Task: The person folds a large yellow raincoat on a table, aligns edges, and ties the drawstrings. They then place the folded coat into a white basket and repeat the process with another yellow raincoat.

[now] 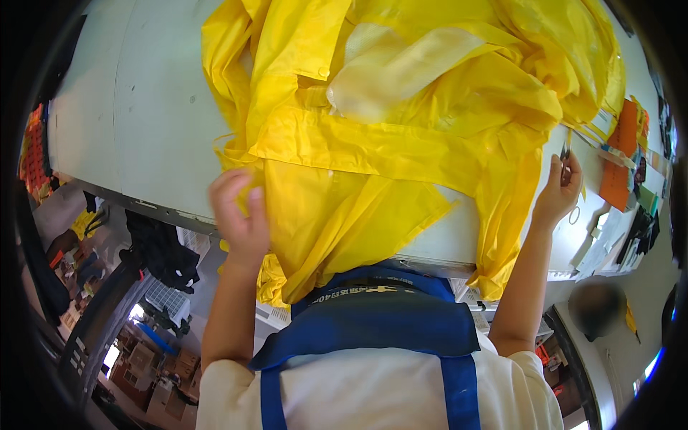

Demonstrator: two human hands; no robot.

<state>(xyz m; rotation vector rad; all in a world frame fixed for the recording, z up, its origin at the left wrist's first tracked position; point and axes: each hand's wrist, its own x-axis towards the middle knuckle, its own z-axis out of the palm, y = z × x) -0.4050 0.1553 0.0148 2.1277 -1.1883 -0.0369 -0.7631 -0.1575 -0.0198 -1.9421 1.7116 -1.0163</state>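
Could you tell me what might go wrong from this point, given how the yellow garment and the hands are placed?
The yellow garment hangs over the table edge, so its weight might drag more of it off. The left hand pinches only an edge, which could slip. The right hand holds a small metal tool, possibly snips, close to the fabric, so it might nick it.
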